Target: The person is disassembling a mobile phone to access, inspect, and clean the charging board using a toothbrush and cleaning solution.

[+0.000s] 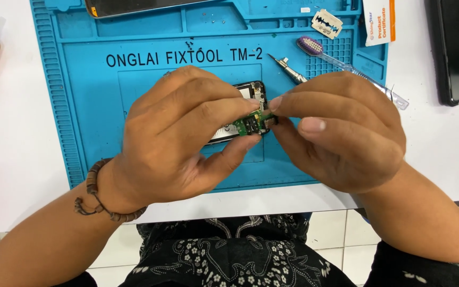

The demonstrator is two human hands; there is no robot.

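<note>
Both hands meet over the middle of the blue repair mat (91, 138); the left hand (181, 138) is closed around a small dark phone body (253, 91), thumb beneath and fingers curled over the top, so most of the phone is hidden; a small green circuit board (248, 125) sits between the two hands, pinched by the fingertips of both; the right hand (346, 133) is nearly closed, its forefinger and thumb nipping the board's right end; behind it lie a screwdriver (289, 69), a purple-headed toothbrush (341, 64) and a razor blade (327, 23); the mat rests on a white surface (17, 159).
</note>
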